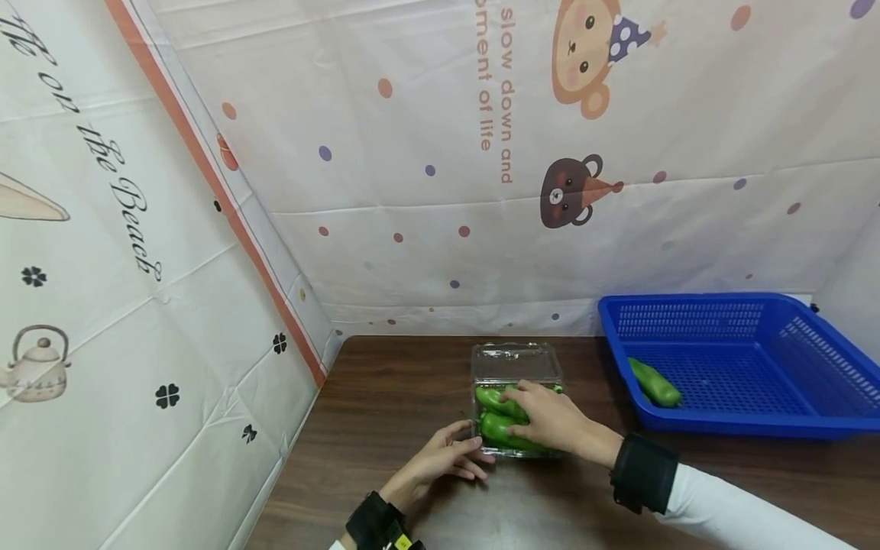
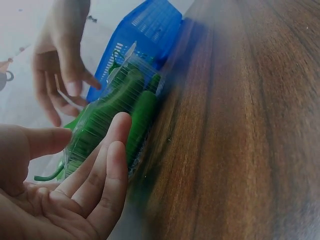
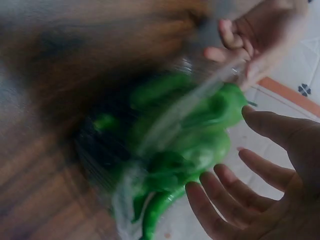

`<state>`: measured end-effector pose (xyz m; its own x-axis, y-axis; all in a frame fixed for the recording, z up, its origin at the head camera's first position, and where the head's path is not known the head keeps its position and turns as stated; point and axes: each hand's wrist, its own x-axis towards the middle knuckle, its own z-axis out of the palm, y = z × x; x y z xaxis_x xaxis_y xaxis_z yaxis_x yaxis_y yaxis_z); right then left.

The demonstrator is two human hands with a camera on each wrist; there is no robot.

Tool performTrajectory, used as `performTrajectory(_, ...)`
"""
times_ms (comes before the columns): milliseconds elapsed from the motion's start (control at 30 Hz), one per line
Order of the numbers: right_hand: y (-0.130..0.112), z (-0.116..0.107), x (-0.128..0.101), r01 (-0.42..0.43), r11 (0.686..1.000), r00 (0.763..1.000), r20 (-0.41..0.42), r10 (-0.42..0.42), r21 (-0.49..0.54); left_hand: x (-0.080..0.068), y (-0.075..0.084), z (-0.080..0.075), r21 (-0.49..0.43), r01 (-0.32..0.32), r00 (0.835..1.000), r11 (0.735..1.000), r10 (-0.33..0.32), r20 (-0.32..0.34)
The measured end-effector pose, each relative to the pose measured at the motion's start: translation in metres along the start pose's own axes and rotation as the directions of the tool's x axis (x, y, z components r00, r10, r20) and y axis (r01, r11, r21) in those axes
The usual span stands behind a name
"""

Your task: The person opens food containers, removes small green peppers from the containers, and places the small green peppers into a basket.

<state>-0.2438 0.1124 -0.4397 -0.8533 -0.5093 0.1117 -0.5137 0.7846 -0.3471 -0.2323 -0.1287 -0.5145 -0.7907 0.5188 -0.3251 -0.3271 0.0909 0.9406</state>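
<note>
Hands met at a clear plastic clamshell box [image 1: 517, 397] of long green peppers [image 1: 502, 428] on the wooden table [image 1: 385, 405]: right hand [image 1: 550, 416] reached in from above, fingers loosely spread over peppers lying crosswise, left hand [image 1: 440, 458] open against its near-left wall

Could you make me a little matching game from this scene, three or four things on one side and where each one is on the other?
Things:
1. clear plastic box
2. blue basket
3. lone green pepper
4. left hand

Places:
A. lying inside the blue basket
B. at the right end of the wooden table
C. against the near left side of the clear box
D. in the middle of the table, lid open, green peppers inside

Pairs: 1-D, 2-B, 3-A, 4-C
</note>
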Motion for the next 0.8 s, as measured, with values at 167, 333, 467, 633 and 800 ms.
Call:
performTrajectory(167,0.002,0.011,-0.002,0.008,1.000,0.999,0.031,-0.009,0.016,0.001,-0.002,0.000,-0.001,0.002,1.000,1.000,-0.002,-0.010)
performTrajectory(333,0.001,0.016,-0.003,0.048,0.999,0.998,0.044,-0.047,-0.009,0.003,-0.003,0.000,-0.006,-0.005,1.000,1.000,0.005,-0.021)
performTrajectory(467,0.001,0.019,-0.003,0.066,0.997,0.996,0.053,-0.065,-0.028,0.003,-0.003,0.000,0.001,-0.008,1.000,1.000,0.008,-0.022)
performTrajectory(633,0.001,0.023,-0.002,0.073,0.996,0.997,0.038,-0.071,-0.059,0.002,-0.003,0.000,0.008,-0.008,1.000,1.000,0.009,-0.022)
performTrajectory(800,0.002,0.025,-0.001,0.051,0.997,0.999,0.008,-0.051,-0.052,0.002,-0.002,0.001,0.005,-0.013,1.000,1.000,0.013,-0.022)
